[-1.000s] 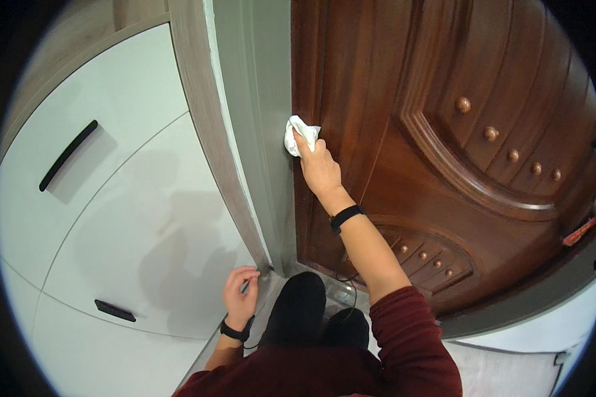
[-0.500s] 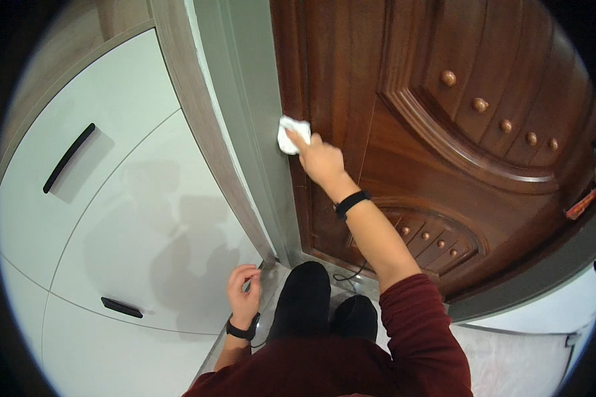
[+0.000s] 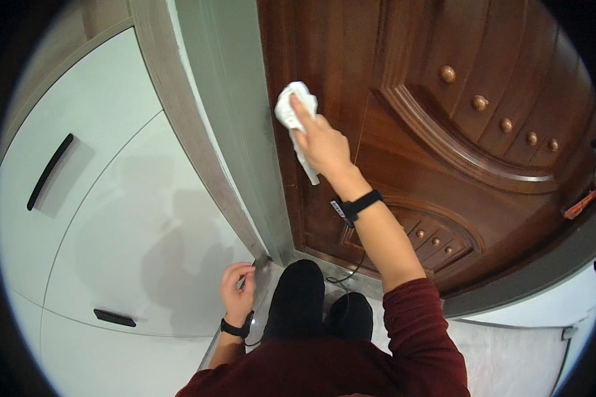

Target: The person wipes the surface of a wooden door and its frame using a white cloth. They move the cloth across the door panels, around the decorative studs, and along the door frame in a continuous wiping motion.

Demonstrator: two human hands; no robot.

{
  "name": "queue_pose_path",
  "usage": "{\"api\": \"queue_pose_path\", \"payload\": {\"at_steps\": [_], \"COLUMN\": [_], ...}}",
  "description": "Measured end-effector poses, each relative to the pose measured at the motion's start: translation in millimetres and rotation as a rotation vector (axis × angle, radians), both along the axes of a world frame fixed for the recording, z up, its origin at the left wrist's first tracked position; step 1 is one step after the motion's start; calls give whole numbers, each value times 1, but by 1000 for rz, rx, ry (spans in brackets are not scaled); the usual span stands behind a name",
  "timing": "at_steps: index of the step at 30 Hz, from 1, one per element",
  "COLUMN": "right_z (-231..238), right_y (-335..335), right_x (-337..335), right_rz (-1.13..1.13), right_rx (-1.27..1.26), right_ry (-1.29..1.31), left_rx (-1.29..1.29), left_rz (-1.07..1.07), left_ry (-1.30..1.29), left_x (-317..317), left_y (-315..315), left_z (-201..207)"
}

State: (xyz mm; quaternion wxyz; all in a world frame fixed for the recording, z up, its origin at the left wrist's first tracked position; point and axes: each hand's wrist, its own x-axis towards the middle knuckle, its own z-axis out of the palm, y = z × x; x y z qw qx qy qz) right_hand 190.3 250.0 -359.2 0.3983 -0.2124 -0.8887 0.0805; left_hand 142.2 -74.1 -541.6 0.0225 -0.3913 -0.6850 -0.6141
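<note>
My right hand [image 3: 324, 145] is stretched forward and holds a crumpled white cloth [image 3: 297, 106] against the left edge of the brown wooden door [image 3: 341, 86]. The index finger lies along the cloth, and a narrow loose strip of it hangs below the hand. Down at the lower middle, my left hand [image 3: 237, 288] is held near the white cabinet front [image 3: 172, 218], its fingers loosely curled with a gap to the thumb and nothing visible in them. Each wrist has a black band.
A grey-green door frame [image 3: 228, 119] runs along the door's left side. Black handles [image 3: 49, 172] stick out from the cabinet. Round knobs [image 3: 447, 75] stud the carved door panel. A dark cable [image 3: 351, 274] lies by my knees, and a red item [image 3: 581, 204] is at the far right.
My right hand has moved up along the door edge with the cloth, and a strip of the cloth now hangs down. My left hand stays low, nearly unchanged. The view has shifted slightly.
</note>
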Motion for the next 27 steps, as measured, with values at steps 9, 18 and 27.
{"api": "queue_pose_path", "payload": {"at_steps": [9, 18, 27], "right_z": [-132, -21, -62], "right_y": [2, -4, 10], "right_x": [-28, 12, -9], "right_rz": [-66, -5, -167], "right_rx": [-7, -49, -242], "right_ry": [-437, -123, -336], "left_rx": [34, -54, -47], "left_rz": [11, -7, -75], "left_ry": [-32, -19, 32], "left_x": [-5, 0, -1], "left_y": [-1, -6, 16], "left_z": [5, -5, -8]}}
